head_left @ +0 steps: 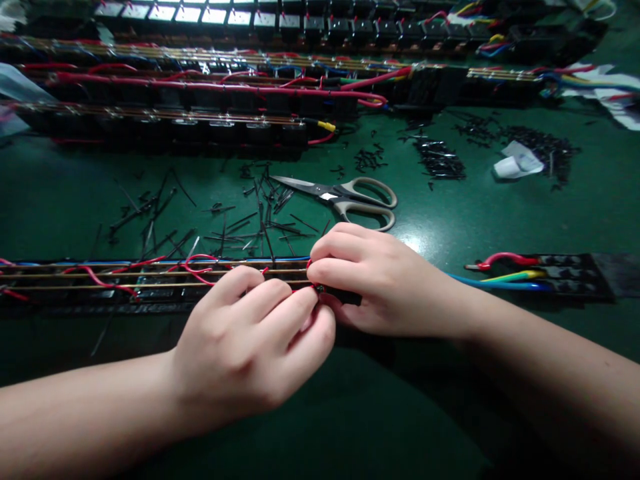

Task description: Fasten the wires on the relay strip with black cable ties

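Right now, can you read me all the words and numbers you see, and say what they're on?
There are none I can read.
Scissors: a white patch near the pivot, too small and blurred to tell whether it is a label or glare.
Wired strip at the hands: no readable letters or numbers.
White plastic piece: no readable writing.

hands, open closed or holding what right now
Left hand: fingers curled at the wired strip; whether they pinch anything cannot be told.
Right hand: fingers bent over the same strip; what they hold, if anything, cannot be told.
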`<state>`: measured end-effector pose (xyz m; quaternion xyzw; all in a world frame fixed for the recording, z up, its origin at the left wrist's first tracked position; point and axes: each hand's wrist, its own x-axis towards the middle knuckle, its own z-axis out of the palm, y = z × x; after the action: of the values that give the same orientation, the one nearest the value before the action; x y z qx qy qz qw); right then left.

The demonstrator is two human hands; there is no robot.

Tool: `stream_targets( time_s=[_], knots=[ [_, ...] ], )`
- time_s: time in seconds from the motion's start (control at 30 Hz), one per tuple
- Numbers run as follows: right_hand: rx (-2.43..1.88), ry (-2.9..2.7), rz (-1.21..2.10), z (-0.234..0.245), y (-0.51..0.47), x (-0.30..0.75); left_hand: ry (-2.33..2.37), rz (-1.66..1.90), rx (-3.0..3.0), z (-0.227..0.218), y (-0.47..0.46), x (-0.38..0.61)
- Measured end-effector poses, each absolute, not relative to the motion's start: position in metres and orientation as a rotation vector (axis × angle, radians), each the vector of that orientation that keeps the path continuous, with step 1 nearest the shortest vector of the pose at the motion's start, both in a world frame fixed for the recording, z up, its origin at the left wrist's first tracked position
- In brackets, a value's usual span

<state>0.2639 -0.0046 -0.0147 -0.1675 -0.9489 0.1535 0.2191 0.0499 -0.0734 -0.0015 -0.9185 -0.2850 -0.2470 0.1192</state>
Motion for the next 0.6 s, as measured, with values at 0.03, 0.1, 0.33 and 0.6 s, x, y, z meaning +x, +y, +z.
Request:
stream_targets(
  time_s=[0.03,0.1,0.33,0.6],
  knots=[
    [-0.467,-2.626,0.429,-0.0145,-0.0046,0.2638,-0.829,-0.728,-2.686,-0.0021,-0.0731,0.0497],
    [-0.474,-2.627,0.434,-0.0143,-0.0049,0.2636,-0.821,-0.746,-2.689,-0.0032,-0.0733,0.0492],
    [-0.466,-2.627,0.433,-0.0130,-0.0055,0.2628,-0.790,-0.801,-2.724,-0.0046,-0.0753,0.0494],
    [-0.484,-2.641,0.412,-0.0138,-0.0054,0.2635,-0.659,-0.767,-2.777,-0.0050,-0.0732,0.0482]
  ],
)
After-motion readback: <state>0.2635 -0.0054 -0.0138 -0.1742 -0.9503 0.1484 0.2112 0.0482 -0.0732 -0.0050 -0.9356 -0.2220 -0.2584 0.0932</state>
